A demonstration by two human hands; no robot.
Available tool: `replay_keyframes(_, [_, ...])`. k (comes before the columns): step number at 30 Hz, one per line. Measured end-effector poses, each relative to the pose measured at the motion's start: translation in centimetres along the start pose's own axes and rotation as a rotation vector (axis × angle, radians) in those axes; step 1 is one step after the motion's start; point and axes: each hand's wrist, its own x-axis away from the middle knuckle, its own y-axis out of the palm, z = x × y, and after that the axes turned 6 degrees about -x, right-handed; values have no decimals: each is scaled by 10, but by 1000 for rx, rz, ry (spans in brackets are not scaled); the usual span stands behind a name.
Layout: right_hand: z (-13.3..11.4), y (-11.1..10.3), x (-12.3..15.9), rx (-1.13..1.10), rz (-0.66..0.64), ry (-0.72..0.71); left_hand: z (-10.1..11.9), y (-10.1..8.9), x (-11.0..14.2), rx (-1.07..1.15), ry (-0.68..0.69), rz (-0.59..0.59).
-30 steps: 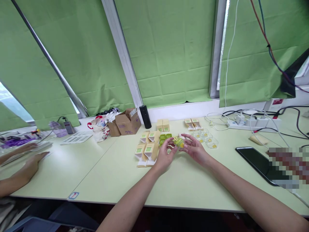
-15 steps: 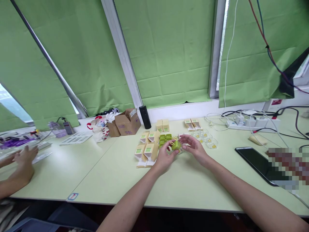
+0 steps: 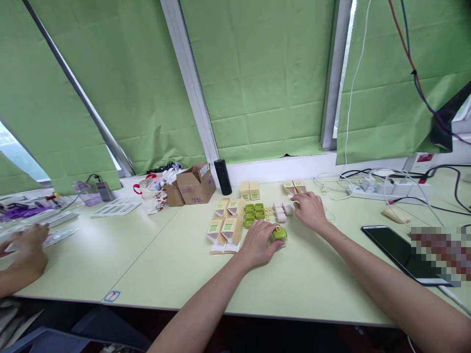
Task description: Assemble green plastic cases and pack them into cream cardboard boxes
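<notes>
A small green rounded case (image 3: 279, 233) with a yellowish loop on top and a clear lower part stands on the table. My left hand (image 3: 258, 242) has its fingers and thumb around its left side. To the upper right, my right hand (image 3: 309, 210) reaches over small pale pink pieces (image 3: 280, 215), its fingers bent but apart at their edge. Whether the fingertips touch a piece is hard to see. Tiny yellow parts (image 3: 269, 213) lie beside the pink ones. Left of these are several green square shells (image 3: 254, 213) in rows.
Cream cartons (image 3: 227, 226) with green windows stand left of the shells, with more behind. Farther back are a cardboard box (image 3: 196, 185) and a black cylinder (image 3: 222, 177). On the right lie a phone (image 3: 395, 252) and a power strip (image 3: 390, 189). A co-worker's hand (image 3: 31, 240) works at far left.
The green case went from between both hands in the air down to the table, slightly right and nearer me. My right hand moved away from it, up and right, to the pink pieces.
</notes>
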Motion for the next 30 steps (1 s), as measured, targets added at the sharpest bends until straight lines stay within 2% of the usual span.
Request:
replay_keyframes(2, [-1, 0, -15, 133, -141, -35, 0, 1, 0, -8, 15, -18])
replay_keyframes(5, [0, 4, -35, 169, -243, -61, 0, 3, 1, -26, 37, -35])
replay_keyframes(10, [7, 15, -56, 204, -364, 39, 2, 3, 2, -82, 34, -18])
replay_keyframes(16, [12, 24, -63, 191, -451, 99, -3, 2, 1, -36, -40, 100])
replay_keyframes(21, [12, 26, -62, 157, -422, 75, -9, 2, -1, 31, -83, 189])
replay_keyframes(26, [7, 17, -58, 131, -263, -30, -10, 1, -2, 80, -94, 268])
replay_keyframes(30, [-8, 7, -47, 116, -131, -101, -12, 1, -3, 120, -125, 326])
